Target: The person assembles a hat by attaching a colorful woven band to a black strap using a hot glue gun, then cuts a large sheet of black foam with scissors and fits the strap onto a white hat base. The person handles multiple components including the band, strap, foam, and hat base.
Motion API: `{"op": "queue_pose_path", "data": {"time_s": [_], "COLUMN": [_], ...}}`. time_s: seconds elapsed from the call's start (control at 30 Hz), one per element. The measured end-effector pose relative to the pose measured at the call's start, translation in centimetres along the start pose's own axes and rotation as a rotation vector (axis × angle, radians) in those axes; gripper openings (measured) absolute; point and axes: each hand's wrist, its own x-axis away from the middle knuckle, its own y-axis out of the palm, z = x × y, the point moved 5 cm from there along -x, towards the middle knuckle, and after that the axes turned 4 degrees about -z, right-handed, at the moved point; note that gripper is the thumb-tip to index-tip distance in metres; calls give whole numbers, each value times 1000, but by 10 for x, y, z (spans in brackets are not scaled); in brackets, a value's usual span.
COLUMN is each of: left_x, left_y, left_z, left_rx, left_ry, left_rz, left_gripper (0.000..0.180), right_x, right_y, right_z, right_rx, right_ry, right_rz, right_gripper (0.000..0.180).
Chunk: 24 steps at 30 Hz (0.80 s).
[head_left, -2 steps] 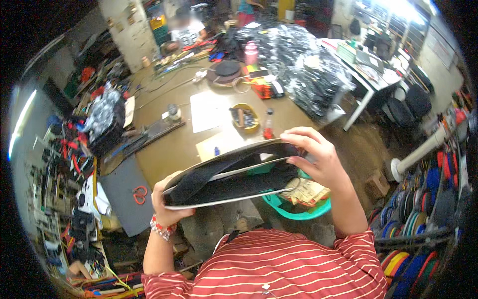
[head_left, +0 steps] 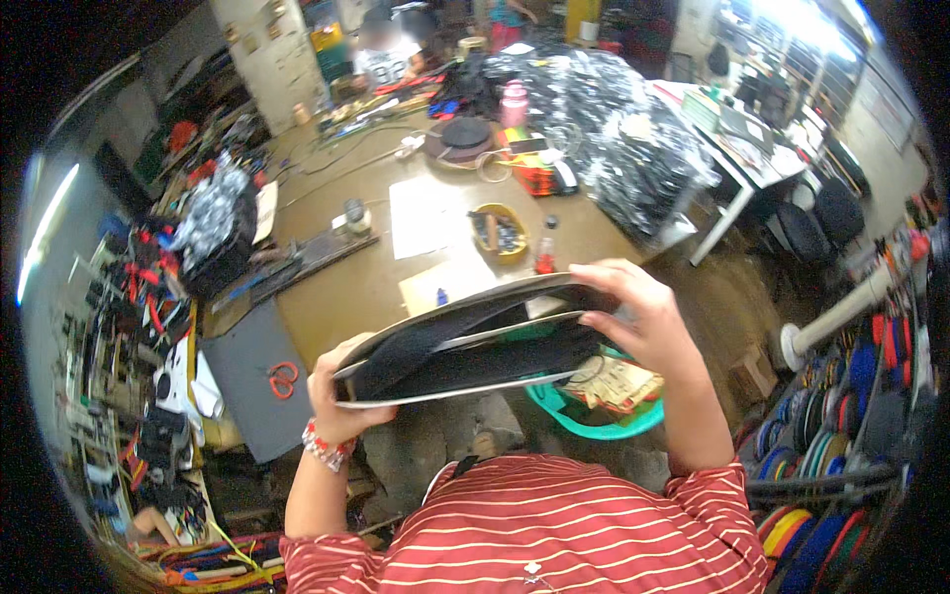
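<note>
Between my hands is a long pouch-like bag (head_left: 465,371) with a black inside, pale edges and a divider down its middle. Its mouth faces up toward me. My left hand (head_left: 341,391) is closed on the bag's left end, thumb along the near side. At the other end my right hand (head_left: 638,312) grips the far rim, with fingers over the edge and thumb near the opening. The bag is held in the air in front of my chest, over the table's near edge. What lies deep inside it is too dark to tell.
Below my right forearm stands a green basket (head_left: 614,428) with tan pieces. On the table (head_left: 327,307) are red-handled scissors (head_left: 283,380), a yellow bowl (head_left: 500,233), white paper (head_left: 421,218) and a small red bottle (head_left: 546,255). Plastic-wrapped bundles (head_left: 614,129) pile behind; webbing rolls (head_left: 831,426) stand right.
The view has shifted slightly, so the table and surroundings sit a little further right. Both hands keep their hold on the bag.
</note>
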Motion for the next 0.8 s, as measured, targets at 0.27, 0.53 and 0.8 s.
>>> {"op": "queue_pose_path", "data": {"time_s": [0.27, 0.53, 0.8], "left_x": [1, 35, 48], "left_y": [-33, -51, -40], "left_z": [-44, -89, -110], "left_rx": [-168, 127, 230], "left_ry": [61, -184, -450], "left_rz": [-10, 318, 426], "left_gripper": [60, 81, 93], "right_x": [-38, -22, -16], "right_y": [-11, 55, 3], "right_z": [-15, 38, 2], "right_rx": [-559, -653, 304], "right_ry": [213, 680, -244], "right_rz": [-24, -710, 482], "right_gripper": [7, 34, 23]}}
